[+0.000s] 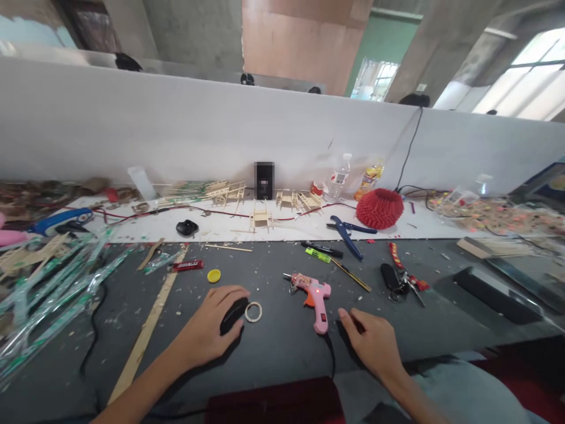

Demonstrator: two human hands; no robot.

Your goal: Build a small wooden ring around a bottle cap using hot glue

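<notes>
My left hand curls around a black rounded object on the dark grey tabletop; most of it is hidden, so its kind is unclear. Just right of those fingertips lies a small pale ring. Between my hands a pink glue gun with an orange trigger lies on its side, a small red light showing on its body. Close to the glue gun's handle, my right hand rests on the table with fingers curled in and the thumb towards the gun. Whatever its fingers may hold is hidden.
Small wooden cart-like models stand along the white strip at the back. Blue cutters, a red folded-paper piece, keys and a black marker lie to the right. Plastic-wrapped sticks crowd the left.
</notes>
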